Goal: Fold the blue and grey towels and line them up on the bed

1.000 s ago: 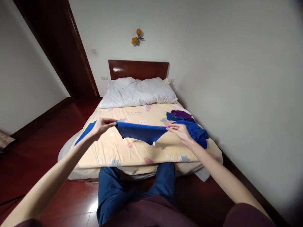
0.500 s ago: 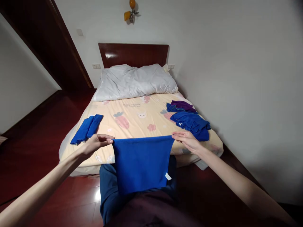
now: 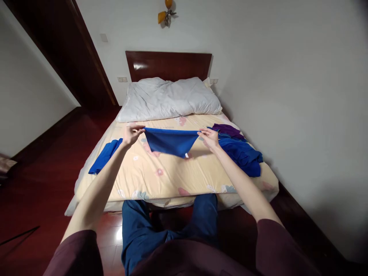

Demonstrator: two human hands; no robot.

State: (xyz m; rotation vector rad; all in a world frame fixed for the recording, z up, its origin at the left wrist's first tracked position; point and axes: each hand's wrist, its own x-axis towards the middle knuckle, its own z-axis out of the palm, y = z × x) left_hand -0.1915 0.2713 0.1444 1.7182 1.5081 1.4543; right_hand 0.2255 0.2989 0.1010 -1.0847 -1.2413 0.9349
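Observation:
A blue cloth (image 3: 171,142) with a small white tag at its lower edge is stretched between my two hands, over the middle of the bed. My left hand (image 3: 132,135) pinches its left upper corner. The right upper corner is pinched in my right hand (image 3: 209,138). To the left, partly behind my left forearm, lie folded blue cloths (image 3: 105,156) on the bed. Close by my right hand is a loose heap of blue cloths (image 3: 241,155), with a purple cloth (image 3: 228,131) at its far side.
The bed (image 3: 169,184) has a yellow patterned sheet. A grey-white quilt (image 3: 169,99) lies bunched before the dark wooden headboard (image 3: 172,65). A wall (image 3: 301,96) runs along the right side. My knees are at the bed's front edge.
Both hands have moved forward and up over the bed, carrying the blue cloth away from my lap. The cloth now swings out, its lower edge tilted toward the bed.

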